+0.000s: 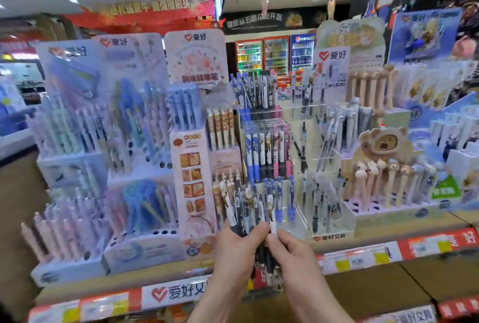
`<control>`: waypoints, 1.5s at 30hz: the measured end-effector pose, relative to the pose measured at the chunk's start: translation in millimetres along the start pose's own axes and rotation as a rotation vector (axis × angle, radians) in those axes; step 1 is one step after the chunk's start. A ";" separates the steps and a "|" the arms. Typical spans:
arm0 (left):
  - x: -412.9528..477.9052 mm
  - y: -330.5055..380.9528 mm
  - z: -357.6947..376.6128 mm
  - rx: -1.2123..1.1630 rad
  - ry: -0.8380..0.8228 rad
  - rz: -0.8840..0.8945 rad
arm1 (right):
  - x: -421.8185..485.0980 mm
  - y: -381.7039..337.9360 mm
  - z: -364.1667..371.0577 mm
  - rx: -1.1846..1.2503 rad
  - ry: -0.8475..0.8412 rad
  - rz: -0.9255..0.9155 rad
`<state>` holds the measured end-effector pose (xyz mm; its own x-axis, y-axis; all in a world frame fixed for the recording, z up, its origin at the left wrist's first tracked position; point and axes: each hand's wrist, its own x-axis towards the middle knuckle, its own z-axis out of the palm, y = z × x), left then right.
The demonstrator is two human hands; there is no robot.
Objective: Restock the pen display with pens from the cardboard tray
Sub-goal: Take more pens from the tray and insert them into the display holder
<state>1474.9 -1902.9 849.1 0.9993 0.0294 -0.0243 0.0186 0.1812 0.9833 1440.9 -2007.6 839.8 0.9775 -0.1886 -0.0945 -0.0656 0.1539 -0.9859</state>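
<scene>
My left hand (pixel 234 252) grips a bundle of pens (pixel 246 208) upright in front of the clear tiered pen display (pixel 267 146). The pens are black, white and blue with printed barrels. My right hand (pixel 293 252) pinches one white pen (pixel 272 215) at the right side of the bundle, between thumb and forefinger. Both hands are held just in front of the display's lowest tier. No cardboard tray shows in the head view.
Pastel pen stands (pixel 103 167) fill the shelf to the left. An acrylic rack (pixel 311 167) and a plush-topped pen stand (pixel 383 182) are on the right. Price labels (pixel 363 258) run along the shelf edge, with a wooden lower shelf (pixel 388 286) below.
</scene>
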 end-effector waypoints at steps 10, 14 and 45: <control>20.1 3.8 1.3 -0.120 -0.076 -0.033 | 10.7 -8.4 7.9 0.072 0.076 0.003; 25.5 0.5 4.1 -0.098 -0.063 -0.010 | 20.2 -6.4 1.8 0.105 0.104 0.018; 23.8 -2.7 0.4 0.007 -0.002 0.098 | 84.6 -66.0 -65.0 -0.826 0.233 -0.356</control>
<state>1498.6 -1903.1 846.0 0.9963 0.0452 0.0727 -0.0794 0.1710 0.9821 1514.8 -2096.7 887.9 0.9082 -0.2963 0.2955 0.0208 -0.6734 -0.7390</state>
